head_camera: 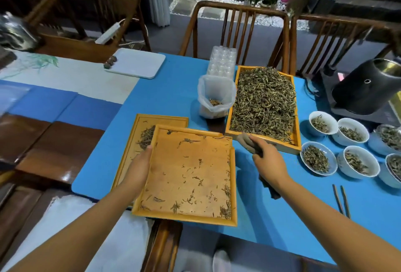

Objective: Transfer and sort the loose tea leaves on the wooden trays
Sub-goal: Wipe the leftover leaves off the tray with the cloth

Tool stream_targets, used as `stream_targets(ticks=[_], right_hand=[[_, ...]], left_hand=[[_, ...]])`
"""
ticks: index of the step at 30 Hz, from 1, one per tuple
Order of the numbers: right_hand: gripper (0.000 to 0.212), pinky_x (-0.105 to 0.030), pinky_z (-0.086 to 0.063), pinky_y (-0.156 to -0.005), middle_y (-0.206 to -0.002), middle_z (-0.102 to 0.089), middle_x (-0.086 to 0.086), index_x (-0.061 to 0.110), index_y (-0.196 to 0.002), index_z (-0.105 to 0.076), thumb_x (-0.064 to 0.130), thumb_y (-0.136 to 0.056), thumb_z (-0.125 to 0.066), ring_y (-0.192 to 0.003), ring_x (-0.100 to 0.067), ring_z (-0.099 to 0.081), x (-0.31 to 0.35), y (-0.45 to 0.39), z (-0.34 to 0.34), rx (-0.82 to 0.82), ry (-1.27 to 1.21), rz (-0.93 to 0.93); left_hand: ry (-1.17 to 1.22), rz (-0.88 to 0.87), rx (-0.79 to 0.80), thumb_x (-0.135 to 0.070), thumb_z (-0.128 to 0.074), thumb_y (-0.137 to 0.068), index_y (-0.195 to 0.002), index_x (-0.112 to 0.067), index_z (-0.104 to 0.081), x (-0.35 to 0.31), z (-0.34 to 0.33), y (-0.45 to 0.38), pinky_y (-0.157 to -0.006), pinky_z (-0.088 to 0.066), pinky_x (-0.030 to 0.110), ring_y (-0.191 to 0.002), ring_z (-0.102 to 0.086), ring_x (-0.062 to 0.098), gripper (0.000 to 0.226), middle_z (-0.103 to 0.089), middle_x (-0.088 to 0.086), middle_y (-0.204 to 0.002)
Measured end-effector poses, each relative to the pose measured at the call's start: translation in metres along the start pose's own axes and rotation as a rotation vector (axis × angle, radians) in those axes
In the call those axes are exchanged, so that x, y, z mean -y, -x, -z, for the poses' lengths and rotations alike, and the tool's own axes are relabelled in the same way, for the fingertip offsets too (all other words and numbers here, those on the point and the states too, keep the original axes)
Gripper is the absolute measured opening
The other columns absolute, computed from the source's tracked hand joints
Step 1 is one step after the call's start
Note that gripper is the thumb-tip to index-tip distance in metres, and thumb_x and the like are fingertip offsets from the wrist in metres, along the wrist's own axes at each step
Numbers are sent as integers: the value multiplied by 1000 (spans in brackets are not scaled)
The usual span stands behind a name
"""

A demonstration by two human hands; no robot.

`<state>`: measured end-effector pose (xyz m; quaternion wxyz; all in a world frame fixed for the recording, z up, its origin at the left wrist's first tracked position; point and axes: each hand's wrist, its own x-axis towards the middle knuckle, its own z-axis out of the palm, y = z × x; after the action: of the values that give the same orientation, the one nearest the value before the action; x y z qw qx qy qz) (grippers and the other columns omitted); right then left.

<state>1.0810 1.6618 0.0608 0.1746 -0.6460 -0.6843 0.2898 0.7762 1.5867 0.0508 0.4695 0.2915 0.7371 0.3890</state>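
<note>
Head view only. Tea [263, 103] is heaped in the full tray [295, 139], which lies far and to the right on the blue bench [173, 89], its long axis running near to far. A near tray [233, 176] holds only scattered leaves; it is raised and tilted over a third tray [130, 141], which lies under it to the left and carries a small pile of leaves at its far end. The left hand [138, 168] is set against the near tray's left rim, with fingers that seem to wrap under the edge, so this grip is judged closed on that tray. The right hand [269, 159] is curled round a dark tool [245, 141], perhaps a brush; its tip is seen just at the near left corner of the full tray, and a dark piece is seen below the wrist, though it cannot be told whether that belongs to the tool.

The heaped tea lies ahead of and to the right of the right-hand grip, so the right hand is much the nearer to it; the left hand is kept well apart from it by the near tray. A lined cup [214, 98] with a few leaves stands just left of the full tray, and white bowls [319, 161] of leaves stand to the right.
</note>
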Motion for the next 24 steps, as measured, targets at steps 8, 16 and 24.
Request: stream_targets(ticks=[8,16,24], right_hand=[[52,-34,-47,-70,-119,-58,-14,24,-132,-44,0,-85,-48,-89,-29,-56,114,-9,-52,97,-77,261],[57,-35,-35,-93,-127,-55,-9,22,-131,-46,-5,-81,-44,-115,-30,-46,213,-7,-114,354,103,740],[50,-36,-25,-74,-122,-55,-6,27,-128,-48,-1,-86,-41,-110,-30,-46,263,-11,-162,497,400,1009]], left_hand=[[37,82,-170,-46,-34,-96,-84,-26,-66,17,60,8,-56,-42,28,-76,-61,16,40,-66,0,-83],[201,125,-271,-33,-42,-96,-73,-20,-59,31,97,12,-69,-45,38,-73,-56,21,32,-60,3,-72],[135,64,-228,3,-33,-98,-68,-10,-46,42,102,3,-55,-40,8,-64,-41,8,35,-43,4,-71]])
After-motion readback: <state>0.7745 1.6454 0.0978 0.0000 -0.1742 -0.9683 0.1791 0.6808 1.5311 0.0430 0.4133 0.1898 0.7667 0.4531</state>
